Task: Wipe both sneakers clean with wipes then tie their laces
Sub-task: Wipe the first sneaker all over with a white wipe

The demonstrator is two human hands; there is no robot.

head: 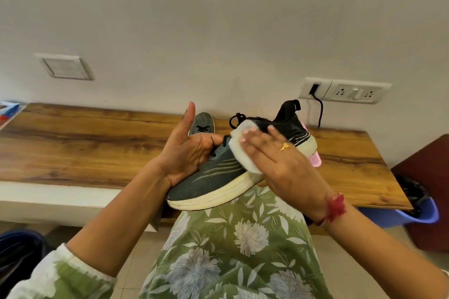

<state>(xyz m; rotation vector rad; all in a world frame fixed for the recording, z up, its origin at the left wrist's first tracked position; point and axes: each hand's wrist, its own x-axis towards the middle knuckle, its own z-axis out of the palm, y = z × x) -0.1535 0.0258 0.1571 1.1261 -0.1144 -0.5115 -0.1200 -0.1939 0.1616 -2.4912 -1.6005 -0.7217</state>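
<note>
Item 1. Printed carton (7,111), far left on the table: blue and red, cut off by the frame edge, lettering too blurred to read.

Item 2. Wall plate (65,67): blank, rectangular, pale plastic.

Item 3. Table (73,143): long plank top, glossy brown wood grain, running along the wall.

Item 4. Left hand (187,150): palm facing the camera, thumb standing straight up, grip curling round the held sneaker at its lacing; fingertips are hiding behind the shoe.

Item 5. Second sneaker (201,124): resting on the table just behind the left hand, only the grey knit toe showing.

Item 6. Held sneaker (213,177): hanging in the air above the lap, toe pointing lower left and heel tilting up to the right. Grey ribbed mesh forefoot, black knit collar, thick cream foam sole, pink outsole. Black laces (233,119) are looping loose at the tongue.

Item 7. Wipe (243,153): white, folded, thick, lying against the sneaker's side.

Item 8. Right hand (274,160): fingers straight and together, grip flat, pressing the wipe onto the shoe; wearing a gold ring (284,146) and red wrist thread (336,207).

Item 9. Socket panel (352,91): white, with a black cable (320,111) hanging down.

Item 10. Blue bin (425,211): plastic, partly hiding under the table's end.
</note>
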